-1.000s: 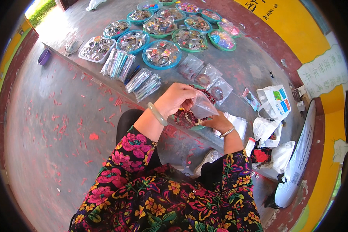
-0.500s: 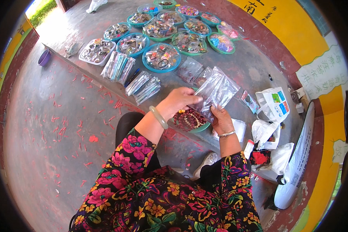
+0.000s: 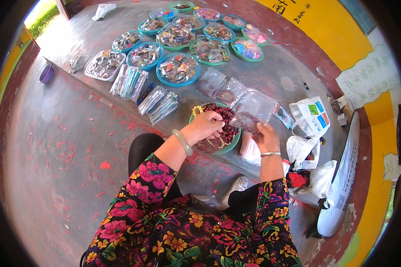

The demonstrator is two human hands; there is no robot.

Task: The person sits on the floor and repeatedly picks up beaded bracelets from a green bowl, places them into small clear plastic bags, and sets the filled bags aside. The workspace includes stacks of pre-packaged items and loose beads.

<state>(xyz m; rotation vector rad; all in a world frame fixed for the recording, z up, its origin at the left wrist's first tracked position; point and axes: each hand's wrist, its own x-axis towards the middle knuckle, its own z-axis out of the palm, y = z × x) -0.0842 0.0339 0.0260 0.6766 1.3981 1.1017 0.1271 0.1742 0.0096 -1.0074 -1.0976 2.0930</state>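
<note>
A green bowl [image 3: 234, 145] of dark red bead strings [image 3: 227, 129] stands in front of me, with some pale yellow beads at its far left rim. My left hand [image 3: 206, 126], a pale bangle on its wrist, is over the bowl with fingers curled together; what they pinch, if anything, is hidden. My right hand [image 3: 267, 139], with a thin silver bracelet, grips a clear plastic bag [image 3: 247, 121] at the bowl's right side. Dark red shows through the bag; I cannot tell whether beads lie inside it or behind it.
Beyond the bowl lie flat clear packets [image 3: 210, 82] and bundled wrapped pens [image 3: 158, 104]. Several basins [image 3: 178, 82] of small packaged goods stand farther back. White plastic bags [image 3: 308, 118] and a stack of clear sleeves [image 3: 250, 151] are at right. Red scraps litter the floor at left.
The bag was raised between both hands. Now my left hand is away from its upper part and over the beads, while my right hand has moved slightly right with the bag lower.
</note>
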